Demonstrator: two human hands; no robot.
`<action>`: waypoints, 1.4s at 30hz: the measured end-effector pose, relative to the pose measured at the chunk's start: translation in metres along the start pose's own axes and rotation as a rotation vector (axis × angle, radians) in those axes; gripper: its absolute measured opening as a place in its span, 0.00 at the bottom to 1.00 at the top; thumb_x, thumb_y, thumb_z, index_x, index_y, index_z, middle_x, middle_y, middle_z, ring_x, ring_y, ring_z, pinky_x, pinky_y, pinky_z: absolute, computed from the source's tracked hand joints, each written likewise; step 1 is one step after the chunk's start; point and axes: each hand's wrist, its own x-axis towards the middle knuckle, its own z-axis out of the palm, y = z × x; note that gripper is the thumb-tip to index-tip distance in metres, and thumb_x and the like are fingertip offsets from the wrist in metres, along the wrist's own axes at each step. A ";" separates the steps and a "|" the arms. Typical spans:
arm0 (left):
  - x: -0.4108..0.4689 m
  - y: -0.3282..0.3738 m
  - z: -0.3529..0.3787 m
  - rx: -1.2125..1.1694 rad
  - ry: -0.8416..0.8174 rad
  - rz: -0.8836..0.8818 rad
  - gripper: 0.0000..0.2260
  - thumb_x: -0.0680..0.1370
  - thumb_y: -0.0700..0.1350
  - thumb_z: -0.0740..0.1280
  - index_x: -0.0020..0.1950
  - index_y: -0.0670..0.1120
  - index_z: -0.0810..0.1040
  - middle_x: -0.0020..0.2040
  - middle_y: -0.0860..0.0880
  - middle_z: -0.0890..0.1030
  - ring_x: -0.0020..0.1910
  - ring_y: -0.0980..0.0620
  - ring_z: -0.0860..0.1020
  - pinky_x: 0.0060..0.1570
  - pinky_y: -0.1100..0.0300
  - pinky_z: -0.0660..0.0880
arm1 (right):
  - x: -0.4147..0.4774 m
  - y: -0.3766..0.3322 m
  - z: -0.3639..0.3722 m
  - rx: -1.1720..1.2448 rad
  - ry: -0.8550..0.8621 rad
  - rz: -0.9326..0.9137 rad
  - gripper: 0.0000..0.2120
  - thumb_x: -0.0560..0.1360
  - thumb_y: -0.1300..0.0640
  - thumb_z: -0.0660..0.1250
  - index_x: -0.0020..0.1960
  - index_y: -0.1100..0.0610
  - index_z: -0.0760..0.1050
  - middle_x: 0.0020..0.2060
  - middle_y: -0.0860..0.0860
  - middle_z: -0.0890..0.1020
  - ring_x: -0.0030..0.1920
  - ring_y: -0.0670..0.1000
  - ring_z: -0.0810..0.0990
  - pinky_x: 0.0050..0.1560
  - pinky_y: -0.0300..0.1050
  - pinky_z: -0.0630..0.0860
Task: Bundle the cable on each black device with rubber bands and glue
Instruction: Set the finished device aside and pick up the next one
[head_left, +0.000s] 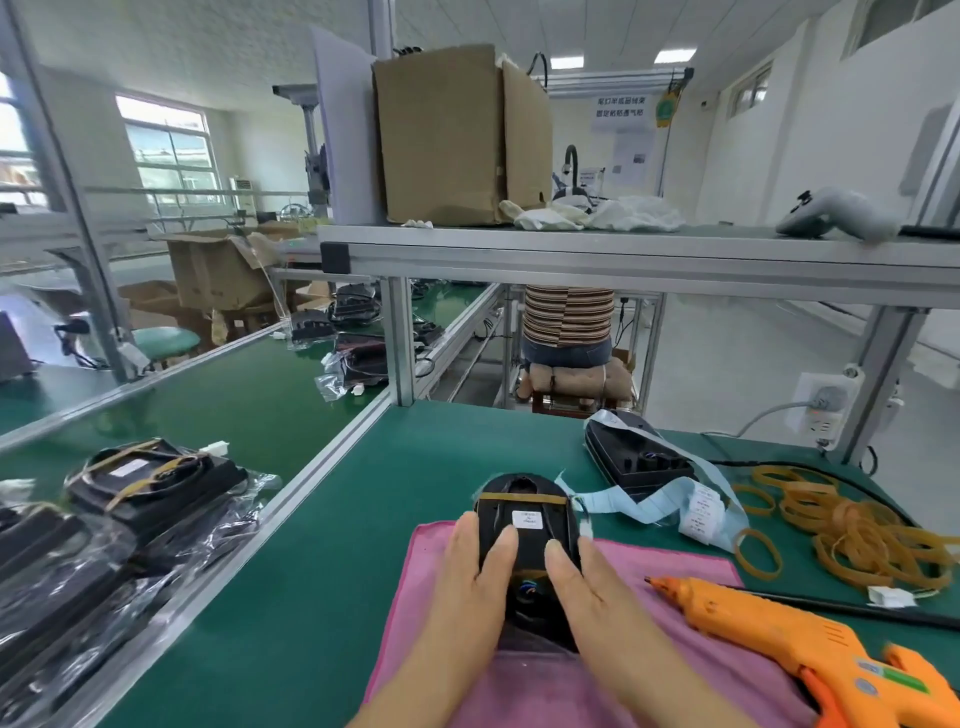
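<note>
The black device (524, 525) lies flat on the pink cloth (675, 582) before me, with a tan rubber band (522, 498) stretched across its far end. Loose rubber bands (852, 530) lie heaped to my right. The orange glue gun (779, 629) lies on its side nearer me.

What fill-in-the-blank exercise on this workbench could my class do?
The left hand and right hand rest on a black oval plastic device lying on a ____ cloth.
The orange plastic glue gun lies to the ____ of both hands.
A tan rubber band crosses the device above its white ____.
The pile of tan rubber bands sits on the ____ bench mat.
Missing words: pink; right; label; green.
</note>
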 end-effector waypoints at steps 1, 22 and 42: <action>0.001 0.002 -0.007 0.006 0.021 0.008 0.05 0.81 0.51 0.61 0.53 0.54 0.76 0.51 0.53 0.80 0.54 0.53 0.78 0.55 0.61 0.74 | 0.001 -0.008 0.002 0.003 -0.015 -0.006 0.10 0.81 0.42 0.56 0.58 0.45 0.68 0.54 0.40 0.76 0.54 0.37 0.74 0.60 0.43 0.68; 0.064 0.069 -0.218 0.096 0.791 0.084 0.35 0.69 0.61 0.60 0.73 0.45 0.66 0.74 0.45 0.68 0.73 0.43 0.67 0.70 0.38 0.65 | 0.128 -0.223 0.160 -0.097 -0.485 -0.362 0.33 0.79 0.32 0.49 0.75 0.52 0.65 0.76 0.50 0.63 0.71 0.51 0.65 0.68 0.48 0.61; 0.092 0.018 -0.270 0.511 1.027 -0.286 0.35 0.82 0.58 0.56 0.78 0.34 0.52 0.81 0.40 0.46 0.79 0.41 0.46 0.76 0.40 0.45 | 0.170 -0.207 0.273 0.010 -0.722 -0.137 0.38 0.73 0.28 0.53 0.69 0.53 0.74 0.71 0.56 0.72 0.71 0.57 0.70 0.74 0.57 0.61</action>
